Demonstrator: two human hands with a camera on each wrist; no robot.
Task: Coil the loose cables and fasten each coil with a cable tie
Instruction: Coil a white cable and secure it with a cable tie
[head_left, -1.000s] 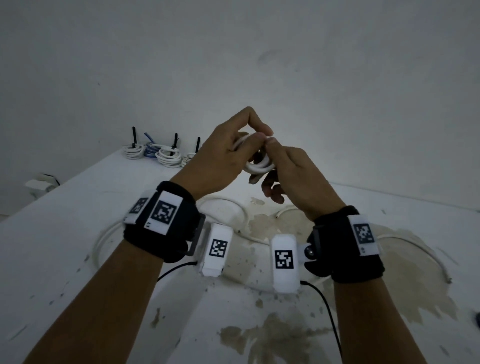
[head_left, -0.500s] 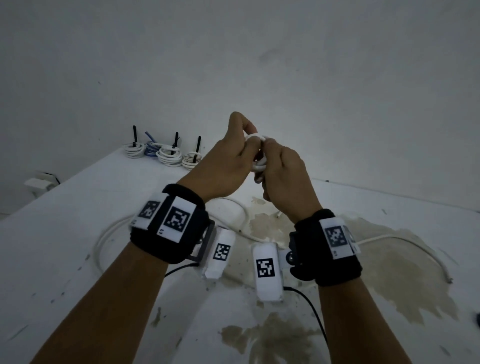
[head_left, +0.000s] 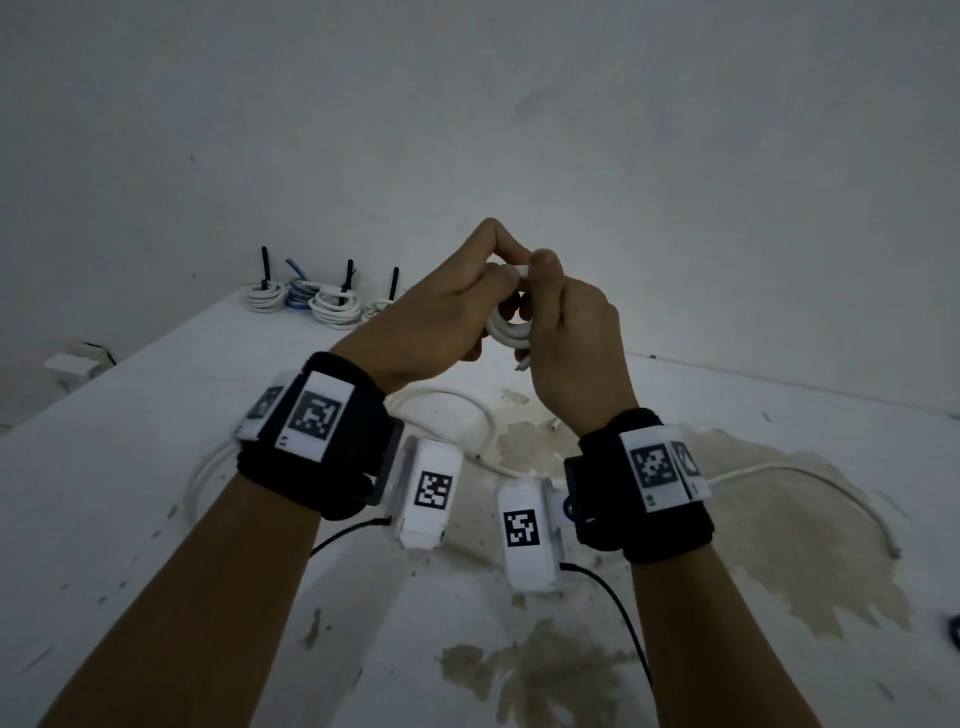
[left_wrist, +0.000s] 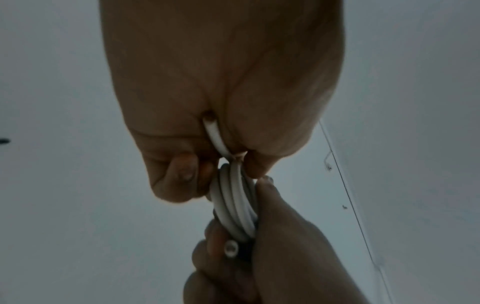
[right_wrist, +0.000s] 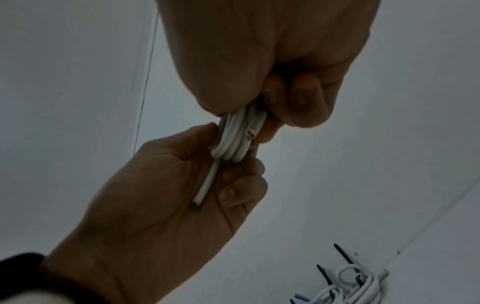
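Observation:
Both hands hold a small coil of white cable (head_left: 511, 330) in the air above the table. My left hand (head_left: 457, 301) grips the coil's left side, with one cut cable end lying in its palm (left_wrist: 213, 131). My right hand (head_left: 563, 317) curls round the coil's right side, thumb on top. In the left wrist view the coil (left_wrist: 233, 203) shows about three turns and a second cut end (left_wrist: 230, 247) pointing out. The right wrist view shows the coil (right_wrist: 237, 137) pinched between both hands. No cable tie is visible on this coil.
Several finished coils (head_left: 332, 306) with upright black ties stand at the table's far left corner by the wall. Loose white cables (head_left: 452, 410) (head_left: 810, 478) lie on the stained white table (head_left: 130, 441) under my wrists. A small dark object (head_left: 953, 629) sits at the right edge.
My hands have shifted slightly and turned the coil; the right hand now wraps further round it with the thumb on top, and a cut end hangs below.

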